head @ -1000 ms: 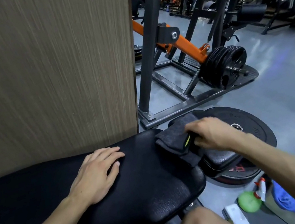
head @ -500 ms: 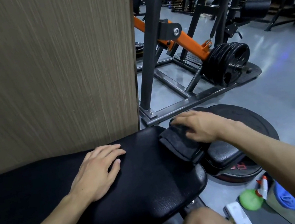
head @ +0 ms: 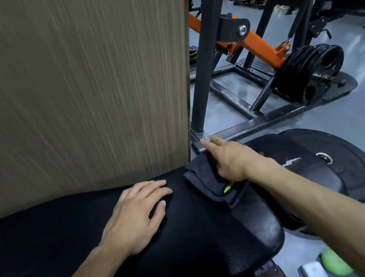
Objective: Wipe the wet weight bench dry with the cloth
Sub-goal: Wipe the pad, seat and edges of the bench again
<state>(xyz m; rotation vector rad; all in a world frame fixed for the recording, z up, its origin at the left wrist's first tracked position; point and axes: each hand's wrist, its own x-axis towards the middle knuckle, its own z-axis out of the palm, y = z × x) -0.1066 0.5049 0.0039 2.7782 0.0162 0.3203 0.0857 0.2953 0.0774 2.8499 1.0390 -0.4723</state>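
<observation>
The black padded weight bench [head: 195, 246] runs across the lower half of the view. A folded dark grey cloth [head: 204, 178] with a yellow-green tag lies on the bench's far right corner. My right hand [head: 231, 159] presses flat on the cloth, fingers stretched out past the pad's far edge. My left hand [head: 136, 214] rests palm down on the pad, just left of the cloth, fingers spread and holding nothing.
A wood-grain panel [head: 70, 89] stands right behind the bench. A dark steel machine frame [head: 206, 60] with an orange arm and stacked black plates [head: 311, 71] stands beyond. A large black weight plate [head: 341, 159] lies on the floor at right. A green ball [head: 335, 262] lies below.
My right hand has pushed the cloth along the bench's right end toward the far edge, fingers now extended beyond it. My left hand has stayed planted on the pad.
</observation>
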